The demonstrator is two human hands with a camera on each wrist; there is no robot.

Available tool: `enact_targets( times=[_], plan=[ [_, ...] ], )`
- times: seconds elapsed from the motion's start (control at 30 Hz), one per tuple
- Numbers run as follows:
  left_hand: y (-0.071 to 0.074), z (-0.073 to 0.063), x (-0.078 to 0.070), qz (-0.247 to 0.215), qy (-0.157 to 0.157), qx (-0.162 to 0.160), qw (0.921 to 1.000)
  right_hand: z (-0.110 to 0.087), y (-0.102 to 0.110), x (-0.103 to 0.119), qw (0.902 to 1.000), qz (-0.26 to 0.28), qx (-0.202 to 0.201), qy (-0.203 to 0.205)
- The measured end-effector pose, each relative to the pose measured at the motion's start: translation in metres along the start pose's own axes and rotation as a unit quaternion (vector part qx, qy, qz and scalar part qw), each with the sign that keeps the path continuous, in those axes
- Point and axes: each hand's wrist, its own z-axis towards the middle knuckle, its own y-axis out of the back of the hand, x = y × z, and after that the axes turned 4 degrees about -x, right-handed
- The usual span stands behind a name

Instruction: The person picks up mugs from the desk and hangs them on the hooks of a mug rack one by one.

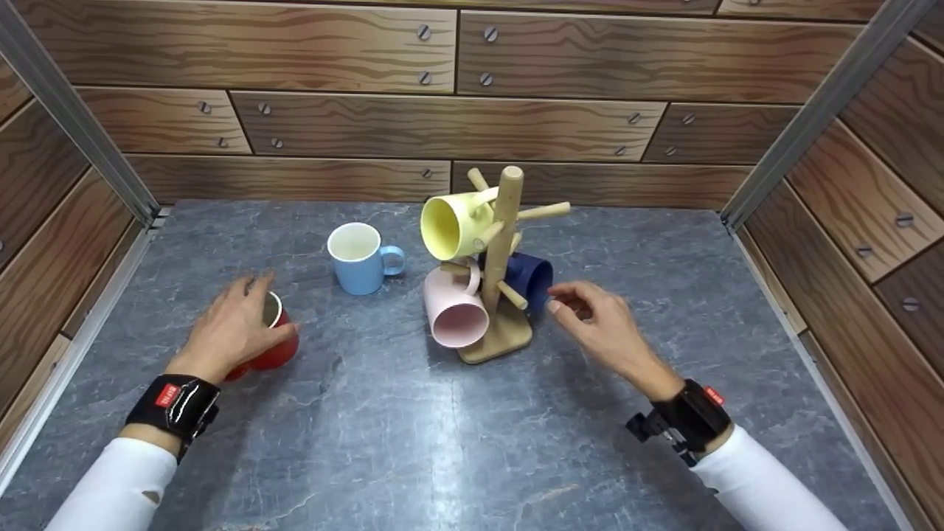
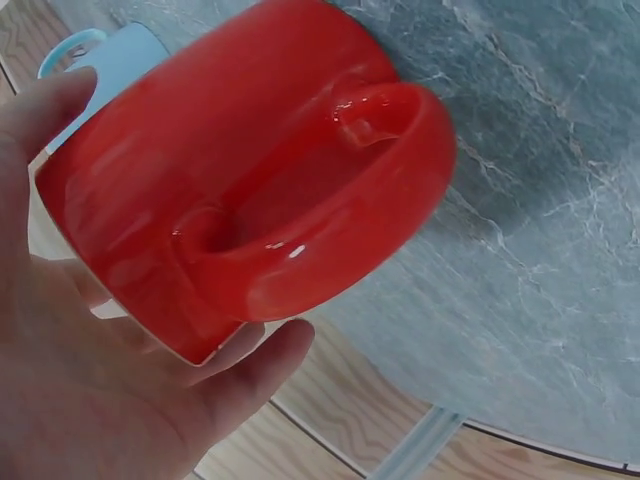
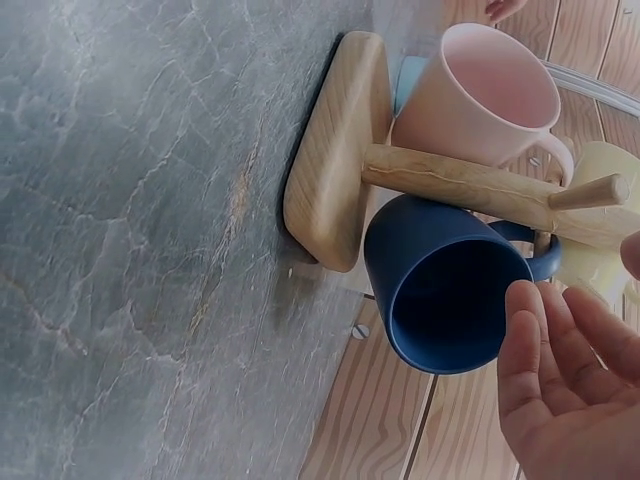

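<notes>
My left hand (image 1: pixel 232 324) is spread over a red mug (image 1: pixel 279 346) at the left of the table. In the left wrist view, its thumb and fingers lie around the rim end, with the mug's handle (image 2: pixel 350 230) towards the camera; firm contact cannot be made out. Loosely bent, my right hand (image 1: pixel 596 324) is beside a dark blue mug (image 3: pixel 440 290), fingertips close to its rim and nothing visible held. That mug hangs by its handle on a wooden mug tree (image 1: pixel 504 251). A pink mug (image 1: pixel 453 306) and a yellow mug (image 1: pixel 457 221) hang there too.
A light blue mug (image 1: pixel 359 258) stands upright between the red mug and the tree, handle to the right. Bare pegs (image 1: pixel 544 212) stick out from the tree. Wood-patterned walls (image 1: pixel 369 122) enclose the grey marbled table (image 1: pixel 383 428) at the back and sides.
</notes>
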Motion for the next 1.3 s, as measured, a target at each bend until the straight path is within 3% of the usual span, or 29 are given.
enact_targets(
  times=[0.33, 0.6, 0.77, 0.93, 1.3],
  plan=[
    [0.004, 0.0, -0.001, 0.003, 0.013, 0.025, 0.9996, -0.001, 0.0, -0.001, 1.0, 0.0, -0.006, -0.003],
    [0.004, -0.002, -0.001, -0.001, -0.014, -0.004, 0.9999, -0.001, 0.002, -0.003, 0.9996, 0.012, 0.004, -0.027],
    [0.006, -0.002, -0.004, -0.001, -0.008, -0.009, 0.9999, -0.002, 0.004, -0.003, 0.9991, 0.017, 0.011, -0.038],
    [0.007, -0.003, -0.017, -0.01, -0.006, -0.03, 0.9995, -0.002, 0.007, -0.002, 0.9988, 0.023, 0.011, -0.041],
    [0.006, -0.012, -0.064, -0.069, -0.019, -0.076, 0.9945, -0.002, 0.01, 0.001, 0.999, 0.025, -0.005, -0.038]
  ],
)
